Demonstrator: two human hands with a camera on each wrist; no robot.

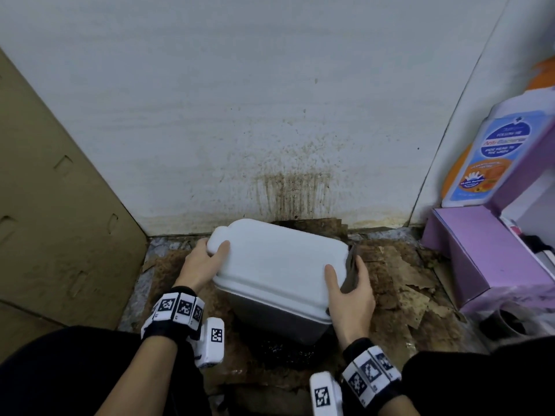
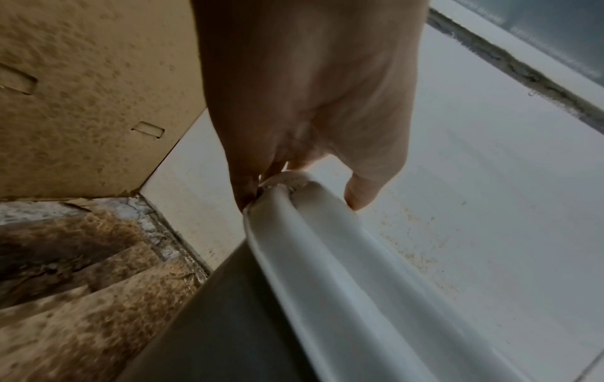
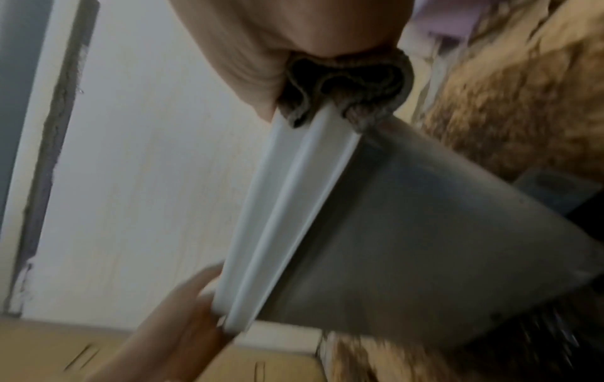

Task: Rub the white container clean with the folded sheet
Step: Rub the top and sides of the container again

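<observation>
The white container (image 1: 276, 265), with a white lid over a grey body, is tilted above soiled floor cardboard in the head view. My left hand (image 1: 210, 250) grips its far-left corner tab, thumb on top; the left wrist view shows that hand (image 2: 310, 103) pinching the white rim (image 2: 326, 258). My right hand (image 1: 345, 271) holds the right end, thumb on the lid. A brownish-grey folded sheet (image 1: 352, 262) is bunched between its fingers and the rim. In the right wrist view the sheet (image 3: 346, 88) wraps over the rim's edge (image 3: 287, 206).
A stained white wall (image 1: 285, 187) stands right behind. A tall cardboard panel (image 1: 60, 205) closes the left side. At right stand a purple box (image 1: 486, 253) and an anti-bacterial bottle (image 1: 492, 157). Torn, dirty cardboard (image 1: 399, 283) covers the floor, with a black patch (image 1: 285, 352) under the container.
</observation>
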